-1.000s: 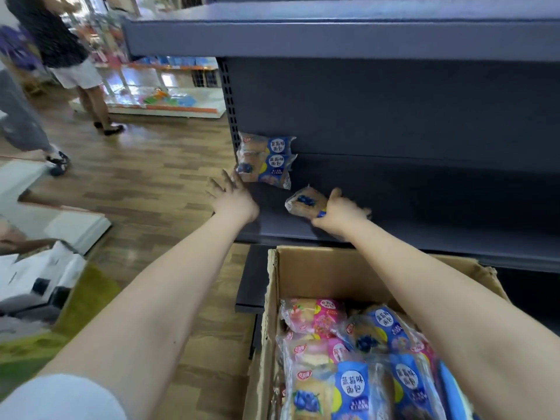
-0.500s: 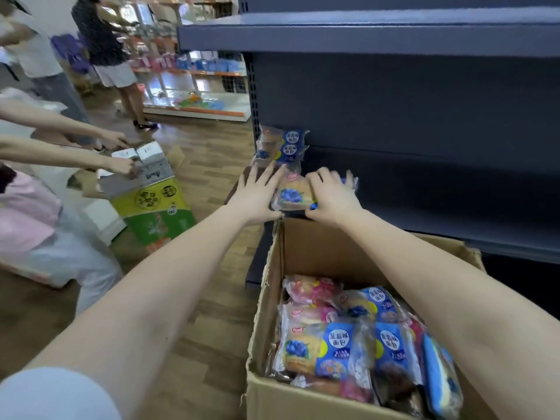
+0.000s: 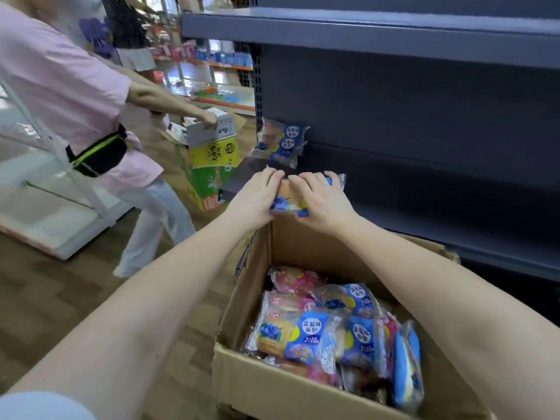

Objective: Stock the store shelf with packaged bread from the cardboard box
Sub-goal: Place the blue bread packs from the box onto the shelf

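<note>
- The scene is a shop aisle with a wood-pattern floor and bright stocked displays far back.
- At the left, a person in a pink shirt (black-and-green waist bag at the hip) reaches into a yellow-green carton standing on the floor.
- The left hand grips the near-left end of a bread pack, fingers curled over its top edge.
- The bread pack, clear wrap with blue blueberry print, is held just above the front edge of the dark shelf, over the far wall of the cardboard box.
- The right hand grips the pack's right side, fingers curled over the top and almost meeting those of the left.
- Behind the hands, two shelved packs stand stacked at the shelf's left end, against the back panel.
- Below, the open cardboard box sits in front of the shelving, holding loose boxed packs in blue and pink wrappers.
</note>
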`<state>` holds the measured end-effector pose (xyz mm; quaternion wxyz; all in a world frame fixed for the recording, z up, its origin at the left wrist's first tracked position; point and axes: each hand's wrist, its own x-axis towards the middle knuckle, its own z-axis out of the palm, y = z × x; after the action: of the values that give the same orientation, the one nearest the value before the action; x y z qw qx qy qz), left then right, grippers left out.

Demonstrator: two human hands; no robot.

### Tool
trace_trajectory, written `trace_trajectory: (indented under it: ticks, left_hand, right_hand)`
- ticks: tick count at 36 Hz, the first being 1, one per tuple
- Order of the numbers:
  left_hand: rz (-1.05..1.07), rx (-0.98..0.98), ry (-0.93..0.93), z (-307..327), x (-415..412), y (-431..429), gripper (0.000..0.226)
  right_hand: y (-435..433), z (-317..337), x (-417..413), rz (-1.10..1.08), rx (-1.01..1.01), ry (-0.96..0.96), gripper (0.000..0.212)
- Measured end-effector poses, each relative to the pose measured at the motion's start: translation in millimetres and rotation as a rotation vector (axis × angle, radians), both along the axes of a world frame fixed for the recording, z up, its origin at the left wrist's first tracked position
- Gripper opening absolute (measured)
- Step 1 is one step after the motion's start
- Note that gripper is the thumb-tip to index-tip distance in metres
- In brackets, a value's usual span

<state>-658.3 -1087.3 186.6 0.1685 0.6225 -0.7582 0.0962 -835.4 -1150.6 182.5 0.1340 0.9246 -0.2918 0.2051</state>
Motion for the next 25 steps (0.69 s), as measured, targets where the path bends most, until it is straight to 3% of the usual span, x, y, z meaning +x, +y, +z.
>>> trace_trajectory:
  ticks: [6,13,20,25]
  left_hand:
    - [0.056,0.093,0.050,-5.9,18.2,0.4,0.083]
    - [0.160,0.114,-0.043,-8.2,60.6,-25.4,0.108]
    - [0.324,0.282,0.133,-41.3,130.2,-62.0,0.095]
    - [0.271,0.291,0.178,-52.0,164.0,-89.7,0.087]
  right_hand:
    - [-2.8,-6.7,17.9,-0.027,-0.013,0.039,0.075]
    - [-32.0,-7.0,63.9,-0.174,0.053,0.088,0.070]
    - [-82.4,-15.4,117.0,-0.370,0.223,0.039,0.068]
    - [-101.9,-26.2,152.4,-0.443,0.270,-0.006,0.066]
